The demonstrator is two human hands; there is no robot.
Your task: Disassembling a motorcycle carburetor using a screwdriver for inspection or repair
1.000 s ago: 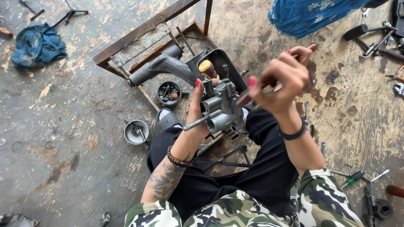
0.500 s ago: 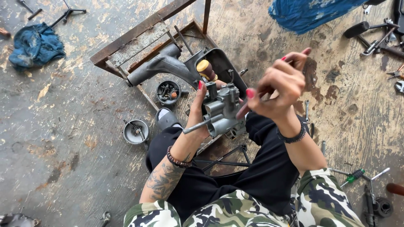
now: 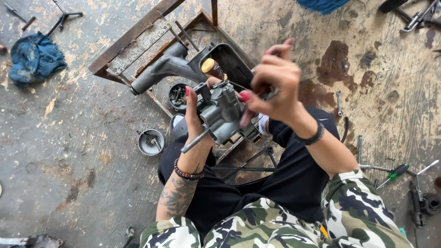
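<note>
— Presently, what does your left hand (image 3: pixel 195 120) hold?

— Your left hand grips the grey cast-metal carburettor body (image 3: pixel 221 112), raised above your lap.

— And your right hand (image 3: pixel 274 85)?

— Clenched around a slim tool, tip hidden at the casting. The round grey metal bowl (image 3: pixel 151 141) lies detached on the floor; so the unit looks partly stripped.

dull grey cast-metal carburetor (image 3: pixel 223 112)

Grey carburetor (image 3: pixel 223 115) between both hands.

Bare floor (image 3: pixel 69 151) lies open leftward; metal frame (image 3: pixel 138 41) and grey casting (image 3: pixel 170 66) block ahead
</note>
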